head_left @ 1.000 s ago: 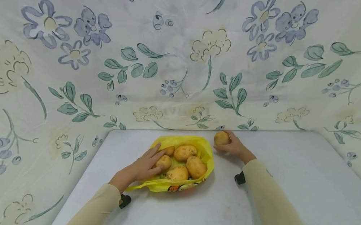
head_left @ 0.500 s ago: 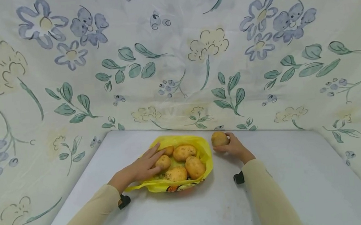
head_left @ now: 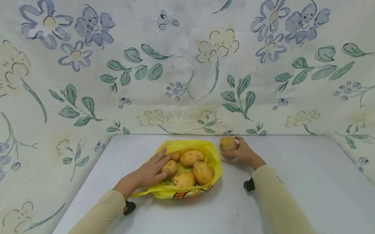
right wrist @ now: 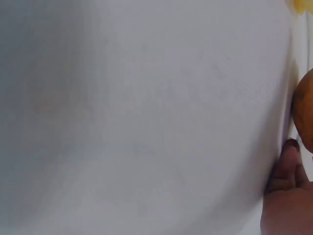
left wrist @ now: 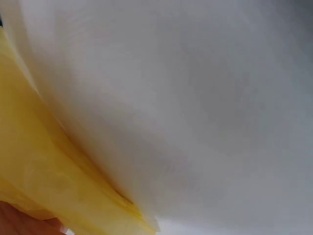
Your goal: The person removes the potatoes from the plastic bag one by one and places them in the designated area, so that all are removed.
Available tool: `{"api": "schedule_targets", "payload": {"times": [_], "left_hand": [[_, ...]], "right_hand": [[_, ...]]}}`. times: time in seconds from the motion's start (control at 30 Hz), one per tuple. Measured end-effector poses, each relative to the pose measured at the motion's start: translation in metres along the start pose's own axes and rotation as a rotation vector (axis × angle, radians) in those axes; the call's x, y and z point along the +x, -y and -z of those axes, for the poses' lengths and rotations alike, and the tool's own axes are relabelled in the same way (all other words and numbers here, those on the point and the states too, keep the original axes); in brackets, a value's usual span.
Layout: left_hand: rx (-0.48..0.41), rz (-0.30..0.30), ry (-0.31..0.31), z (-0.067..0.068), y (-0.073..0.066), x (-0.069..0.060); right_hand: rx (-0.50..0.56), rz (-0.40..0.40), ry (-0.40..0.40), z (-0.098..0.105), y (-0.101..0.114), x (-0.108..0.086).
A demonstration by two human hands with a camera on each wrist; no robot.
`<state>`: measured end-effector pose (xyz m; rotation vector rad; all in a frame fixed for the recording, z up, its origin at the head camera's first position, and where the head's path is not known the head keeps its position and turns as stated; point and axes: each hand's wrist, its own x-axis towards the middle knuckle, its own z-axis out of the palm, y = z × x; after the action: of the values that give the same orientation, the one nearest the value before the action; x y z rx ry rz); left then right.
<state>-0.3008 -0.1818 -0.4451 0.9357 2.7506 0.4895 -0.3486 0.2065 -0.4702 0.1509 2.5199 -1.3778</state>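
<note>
A yellow plastic bag [head_left: 214, 156] lies spread wide at its mouth, with several potatoes inside, among them one potato [head_left: 203, 173] at the right side. My left hand [head_left: 148, 172] rests over the bag's left side with fingers extended, touching a small potato [head_left: 170, 168]. To the right of the bag, my right hand [head_left: 243, 153] holds a single potato [head_left: 227, 143] between thumb and fingers, close to the table. In the right wrist view this potato [right wrist: 305, 110] shows only in part, above the thumb. The left wrist view has mostly the bag's yellow side [left wrist: 54, 161].
A white table [head_left: 299, 181] carries the bag. Floral-patterned sheeting [head_left: 190, 109] rises behind the table's back edge and along both sides. Small black devices [head_left: 249, 185] sit at both wrists.
The potato in my right hand has shifted very slightly left, nearer the bag. My left hand keeps its place on the bag and potatoes.
</note>
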Motion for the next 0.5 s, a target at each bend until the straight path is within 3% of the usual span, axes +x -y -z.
{"api": "schedule_targets", "payload": {"times": [0.2, 0.5], "left_hand": [[-0.019, -0.006, 0.020, -0.001, -0.002, 0.005], [-0.008, 0.033, 0.028, -0.001, 0.001, -0.001]], "right_hand": [[-0.139, 0.004, -0.046, 0.016, 0.002, -0.008], [-0.642, 0.251, -0.265, 0.047, 0.001, -0.026]]}}
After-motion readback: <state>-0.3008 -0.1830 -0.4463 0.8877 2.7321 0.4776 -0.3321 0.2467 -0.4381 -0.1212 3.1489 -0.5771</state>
